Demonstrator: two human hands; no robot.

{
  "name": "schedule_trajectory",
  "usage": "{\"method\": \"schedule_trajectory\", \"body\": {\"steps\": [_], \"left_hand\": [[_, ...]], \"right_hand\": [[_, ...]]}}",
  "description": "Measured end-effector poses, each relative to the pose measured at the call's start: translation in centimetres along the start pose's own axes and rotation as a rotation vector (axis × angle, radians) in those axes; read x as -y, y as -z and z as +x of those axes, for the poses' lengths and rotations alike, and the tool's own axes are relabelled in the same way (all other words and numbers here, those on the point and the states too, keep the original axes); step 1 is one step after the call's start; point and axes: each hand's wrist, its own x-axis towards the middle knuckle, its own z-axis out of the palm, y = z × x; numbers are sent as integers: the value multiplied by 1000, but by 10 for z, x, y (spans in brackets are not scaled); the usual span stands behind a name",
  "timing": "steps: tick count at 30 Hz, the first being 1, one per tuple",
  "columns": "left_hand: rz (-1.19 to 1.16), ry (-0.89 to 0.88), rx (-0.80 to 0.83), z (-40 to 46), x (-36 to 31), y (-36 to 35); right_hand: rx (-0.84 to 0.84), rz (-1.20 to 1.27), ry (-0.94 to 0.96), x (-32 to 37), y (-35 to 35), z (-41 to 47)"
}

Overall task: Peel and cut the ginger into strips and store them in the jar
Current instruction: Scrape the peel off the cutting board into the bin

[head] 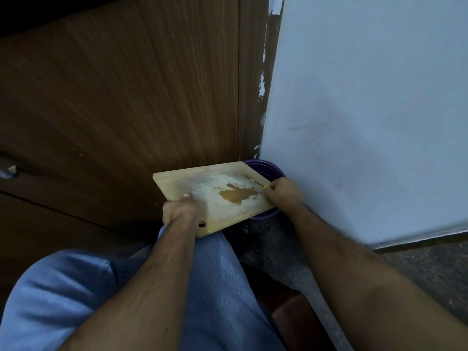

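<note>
Ginger scraps (239, 195) lie mid-board; the board (202, 183) is held over a purple bin (272, 168). Left hand (178, 211) grips its 7 o'clock edge; right hand (283, 192), fingers curled round a knife (254, 182), sits at 3 o'clock.

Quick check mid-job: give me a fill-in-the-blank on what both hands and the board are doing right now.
1. The left hand grips the wooden cutting board near its round ____.
2. The board is held over a ____ coloured container.
3. The right hand holds a thin tool with a ____ tip against the board.
4. The container stands beside a pale ____.

Missing words: hole; purple; yellow; wall
</note>
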Motion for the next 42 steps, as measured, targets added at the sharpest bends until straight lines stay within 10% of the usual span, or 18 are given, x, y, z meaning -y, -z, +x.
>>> {"method": "schedule_trajectory", "body": {"steps": [42], "left_hand": [[-41,-83,-16,15,0,8]], "right_hand": [[-45,-3,-265,23,14,9]]}}
